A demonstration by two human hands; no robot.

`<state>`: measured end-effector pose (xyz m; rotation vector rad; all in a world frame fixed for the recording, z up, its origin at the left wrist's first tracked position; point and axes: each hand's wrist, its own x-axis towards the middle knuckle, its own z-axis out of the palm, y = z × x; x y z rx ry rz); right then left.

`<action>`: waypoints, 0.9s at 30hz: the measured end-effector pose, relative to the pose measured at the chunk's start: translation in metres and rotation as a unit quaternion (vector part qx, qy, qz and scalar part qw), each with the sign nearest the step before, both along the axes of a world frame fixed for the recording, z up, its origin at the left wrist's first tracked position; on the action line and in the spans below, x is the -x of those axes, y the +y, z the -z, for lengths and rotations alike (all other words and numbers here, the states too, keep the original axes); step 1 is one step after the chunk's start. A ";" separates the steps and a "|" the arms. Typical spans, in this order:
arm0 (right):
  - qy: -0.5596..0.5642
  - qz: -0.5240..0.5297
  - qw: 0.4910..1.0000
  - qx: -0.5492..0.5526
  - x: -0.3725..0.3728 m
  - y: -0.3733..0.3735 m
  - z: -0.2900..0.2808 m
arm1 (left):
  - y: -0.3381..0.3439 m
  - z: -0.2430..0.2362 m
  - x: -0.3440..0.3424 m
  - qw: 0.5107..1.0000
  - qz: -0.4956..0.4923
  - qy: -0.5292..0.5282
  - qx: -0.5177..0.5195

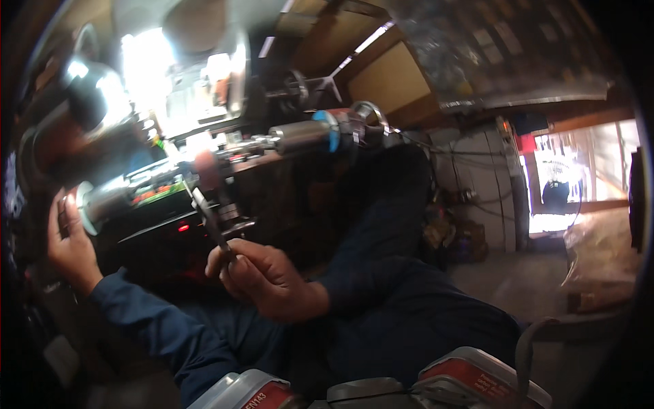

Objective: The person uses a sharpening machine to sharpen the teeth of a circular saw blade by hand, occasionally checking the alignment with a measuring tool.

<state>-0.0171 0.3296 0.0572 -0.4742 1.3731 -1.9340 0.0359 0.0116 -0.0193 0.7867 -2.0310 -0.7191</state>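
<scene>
Two hands: right hand pinches a dark tool; left hand cups a flanged metal cylinder.

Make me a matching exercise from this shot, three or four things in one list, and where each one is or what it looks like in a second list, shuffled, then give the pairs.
Things:
1. left hand
2. right hand
3. blue ring
4. doorway

Descriptions:
A. band around the silver cylinder at the top middle
B. bright opening at the far right
C. pinching a thin dark tool that points up and left
D. fingers against the rim of a shiny metal flange at the left

Pairs: 1-D, 2-C, 3-A, 4-B
</scene>
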 end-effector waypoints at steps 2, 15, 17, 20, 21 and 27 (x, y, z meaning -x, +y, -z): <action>0.123 0.005 0.992 -0.027 0.026 0.039 -0.023 | 0.001 -0.002 -0.002 0.997 -0.050 -0.041 0.051; 0.192 0.541 0.642 -0.508 0.149 0.470 0.030 | -0.029 0.003 -0.011 0.982 -0.060 -0.142 0.112; 0.264 0.447 0.374 -0.769 0.163 0.511 0.046 | -0.027 -0.009 -0.008 0.972 -0.075 -0.183 0.127; 0.268 0.367 0.378 -0.807 0.183 0.554 0.067 | -0.029 -0.015 -0.010 0.960 -0.107 -0.229 0.123; 0.266 0.365 0.384 -0.805 0.193 0.572 0.078 | -0.021 -0.018 -0.003 0.961 -0.120 -0.229 0.098; 0.263 0.207 0.452 -0.827 0.265 0.604 0.118 | -0.054 -0.011 -0.011 0.988 -0.070 -0.140 -0.018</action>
